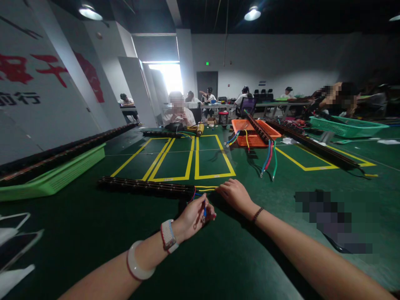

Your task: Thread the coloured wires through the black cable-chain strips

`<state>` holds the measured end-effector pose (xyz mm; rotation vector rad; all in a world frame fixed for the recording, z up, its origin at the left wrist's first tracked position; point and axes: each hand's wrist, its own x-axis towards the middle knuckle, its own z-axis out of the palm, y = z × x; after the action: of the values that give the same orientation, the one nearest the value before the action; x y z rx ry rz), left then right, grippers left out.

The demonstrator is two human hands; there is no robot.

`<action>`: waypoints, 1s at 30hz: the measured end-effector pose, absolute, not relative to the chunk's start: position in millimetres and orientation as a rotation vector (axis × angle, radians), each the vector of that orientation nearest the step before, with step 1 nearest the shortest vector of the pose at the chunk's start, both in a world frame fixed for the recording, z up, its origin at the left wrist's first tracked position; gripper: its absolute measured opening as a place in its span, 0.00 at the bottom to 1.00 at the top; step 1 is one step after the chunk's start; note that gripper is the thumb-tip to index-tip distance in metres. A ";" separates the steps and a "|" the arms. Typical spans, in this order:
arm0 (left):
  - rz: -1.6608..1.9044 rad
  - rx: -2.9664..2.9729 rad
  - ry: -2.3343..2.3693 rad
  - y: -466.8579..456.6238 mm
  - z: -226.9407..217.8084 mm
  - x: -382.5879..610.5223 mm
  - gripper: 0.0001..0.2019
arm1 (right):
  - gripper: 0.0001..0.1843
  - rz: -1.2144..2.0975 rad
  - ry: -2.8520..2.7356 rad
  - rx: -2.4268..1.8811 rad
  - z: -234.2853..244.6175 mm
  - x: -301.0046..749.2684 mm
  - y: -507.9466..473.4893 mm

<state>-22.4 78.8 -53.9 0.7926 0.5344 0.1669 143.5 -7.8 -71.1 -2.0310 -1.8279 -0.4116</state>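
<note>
A long black terminal strip [143, 186] lies across the green table in front of me, with red, blue and yellow wires [204, 189] coming out of its right end. My left hand [195, 216] is closed in a pinch on a thin blue and red wire end just below that end. My right hand [234, 193] rests on the table by the yellow wire, its fingers curled down onto the wires; what they grip is hidden.
Yellow tape rectangles [187, 160] mark the table. An orange basket [254, 133] with a wired strip stands beyond, a green tray [53, 177] at left, a green basket [346, 127] at right. A long black strip [312, 143] runs diagonally. People sit at the far tables.
</note>
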 end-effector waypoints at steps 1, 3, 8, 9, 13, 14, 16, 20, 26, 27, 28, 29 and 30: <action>0.164 0.788 0.540 78.5 -53.2 -22.2 0.14 | 0.06 -0.426 -1.837 -2.027 -71.7 143.5 -7.7; 0.156 0.798 0.546 77.5 -51.1 -22.3 0.14 | 0.06 -0.434 -1.843 -2.000 -71.6 140.5 -10.7; 0.126 0.806 0.542 76.2 -48.6 -24.0 0.13 | 0.11 -0.433 -1.792 -1.768 -57.3 127.0 -31.4; 0.118 0.796 0.532 76.4 -49.2 -24.3 0.13 | 0.13 -0.450 -1.841 -1.694 -53.0 124.7 -35.6; 0.121 0.748 0.476 78.0 -54.5 -23.9 0.14 | 0.22 -0.572 -2.178 -1.436 -42.8 115.1 -43.3; 0.125 0.738 0.475 78.3 -56.0 -23.5 0.15 | 0.21 -0.597 -2.237 -1.407 -43.0 112.5 -42.8; 0.129 0.723 0.478 78.8 -58.6 -22.4 0.15 | 0.16 -0.640 -2.312 -1.377 -45.3 107.8 -40.2; 0.126 0.685 0.446 79.9 -62.1 -20.1 0.15 | 0.11 -0.669 -2.307 -1.392 -49.3 104.4 -36.5; 0.088 0.823 0.345 75.6 -57.1 -22.9 0.16 | 0.11 -0.523 -1.986 -1.584 -50.7 117.5 -35.5; 0.075 0.875 0.340 74.0 -55.3 -24.1 0.16 | 0.10 -0.492 -1.953 -1.626 -52.2 121.0 -34.7; 0.066 0.925 0.334 72.5 -53.6 -25.2 0.16 | 0.10 -0.457 -1.940 -1.664 -53.9 124.3 -33.7; 0.061 0.969 0.325 71.3 -52.3 -26.2 0.16 | 0.09 -0.422 -1.946 -1.695 -55.8 127.4 -32.6; 0.057 1.003 0.316 70.5 -51.3 -27.0 0.16 | 0.08 -0.397 -1.964 -1.720 -57.6 130.1 -31.7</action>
<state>-27.0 70.5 -51.3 1.0031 0.3158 0.0569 130.1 -31.7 -57.6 -1.7195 -1.9637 -0.3968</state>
